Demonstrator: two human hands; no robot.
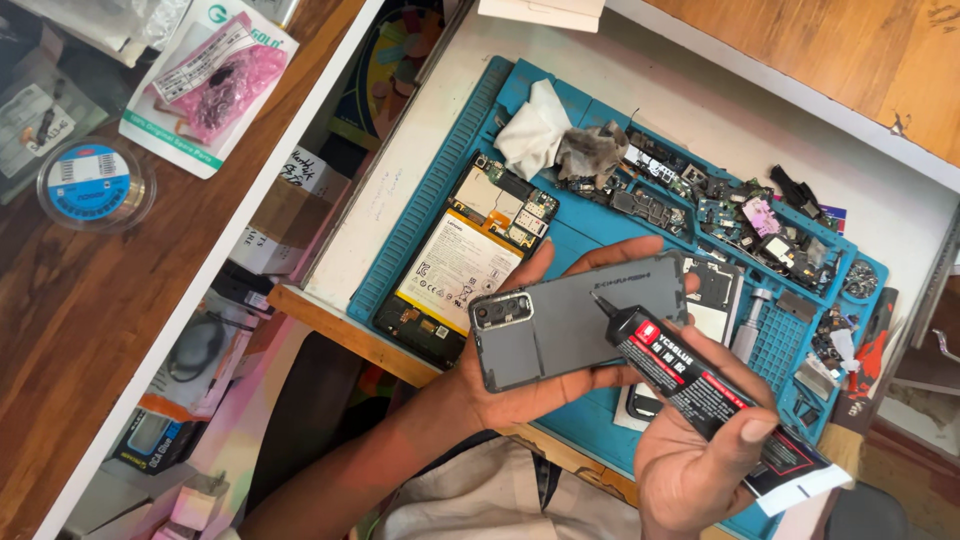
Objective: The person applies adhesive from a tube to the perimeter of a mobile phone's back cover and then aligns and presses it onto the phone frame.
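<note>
The left hand [515, 375] is being held palm-up, fingers curled upward in a cradling grasp. The right hand [700, 455] is being held closed, thumb pressed on top, wrist angled inward.

The left hand [520, 375] cradles a grey phone back cover [575, 320] while the right hand [700, 455] presses a black glue tube [700, 385] nozzle against it, above a blue repair mat [440, 180].
</note>
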